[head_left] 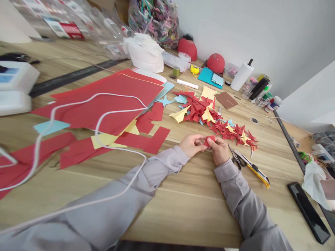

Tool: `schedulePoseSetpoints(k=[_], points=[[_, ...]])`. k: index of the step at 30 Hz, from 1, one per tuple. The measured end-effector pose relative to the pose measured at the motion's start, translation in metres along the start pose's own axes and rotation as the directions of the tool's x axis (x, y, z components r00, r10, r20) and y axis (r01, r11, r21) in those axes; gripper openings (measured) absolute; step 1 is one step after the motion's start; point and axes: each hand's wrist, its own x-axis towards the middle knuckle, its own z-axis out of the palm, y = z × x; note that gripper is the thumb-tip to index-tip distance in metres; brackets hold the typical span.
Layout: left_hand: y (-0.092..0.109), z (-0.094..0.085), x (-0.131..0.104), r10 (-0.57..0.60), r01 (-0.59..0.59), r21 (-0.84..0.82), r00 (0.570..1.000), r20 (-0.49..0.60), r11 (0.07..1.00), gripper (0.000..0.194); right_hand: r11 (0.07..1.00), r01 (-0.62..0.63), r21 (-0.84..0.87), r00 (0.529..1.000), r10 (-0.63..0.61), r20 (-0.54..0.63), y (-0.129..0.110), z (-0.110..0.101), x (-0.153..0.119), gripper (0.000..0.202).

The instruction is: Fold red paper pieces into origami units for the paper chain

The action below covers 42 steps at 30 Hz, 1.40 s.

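A small piece of red paper (209, 140), apparently folded, is pinched between my two hands above the wooden table. My left hand (193, 145) grips its left side with closed fingers. On the right side, my right hand (219, 150) holds it with thumb and fingers. Just beyond my hands lies a pile of folded red paper stars (196, 108), with some yellow and blue ones among them. Scissors (237, 159) and a yellow utility knife (258, 172) rest to the right of my right hand.
Large red sheets (112, 97) and paper offcuts (157, 139) spread across the left. A white cable (98, 122) loops over them and across my left sleeve. At the right edge lies a black phone (309, 212). Bottles (242, 76) and a yellow tape measure (194, 69) stand at the back.
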Motion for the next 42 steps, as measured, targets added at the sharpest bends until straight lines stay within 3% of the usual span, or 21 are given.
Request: schedulePoseSetpoints(k=[5, 9, 15, 22, 27, 36, 42], points=[[-0.005, 0.0, 0.001, 0.047, -0.046, 0.038, 0.999, -0.015, 0.998, 0.04, 0.995, 0.042, -0.088, 0.998, -0.037, 0.049, -0.002, -0.001, 0.0, 0.016], [-0.01, -0.002, 0.001, 0.13, -0.131, 0.199, 0.991, 0.02, 0.971, 0.044, 0.978, 0.108, -0.18, 0.992, -0.096, 0.077, -0.002, -0.002, -0.001, 0.016], [-0.01, -0.002, -0.001, 0.165, -0.172, 0.302, 0.985, 0.05, 0.938, 0.041, 0.984, 0.112, -0.135, 0.992, -0.102, 0.08, -0.003, -0.002, -0.002, 0.024], [-0.008, -0.001, 0.0, 0.121, -0.123, 0.147, 0.992, 0.02, 0.981, 0.045, 0.997, 0.052, -0.058, 0.999, -0.051, 0.01, -0.001, -0.001, 0.0, 0.02], [-0.004, 0.0, 0.001, 0.094, -0.095, -0.012, 0.992, -0.085, 0.995, 0.047, 1.0, -0.016, 0.011, 1.0, 0.016, 0.011, -0.002, 0.001, 0.0, 0.021], [-0.001, 0.001, 0.0, 0.099, -0.102, -0.037, 0.992, -0.075, 0.994, 0.047, 0.999, 0.021, -0.024, 1.0, -0.021, -0.001, 0.008, -0.004, 0.003, 0.032], [-0.004, -0.002, 0.003, 0.079, -0.089, -0.086, 0.99, -0.114, 0.992, 0.051, 0.998, 0.022, -0.064, 1.0, -0.021, 0.01, 0.0, 0.0, 0.001, 0.025]])
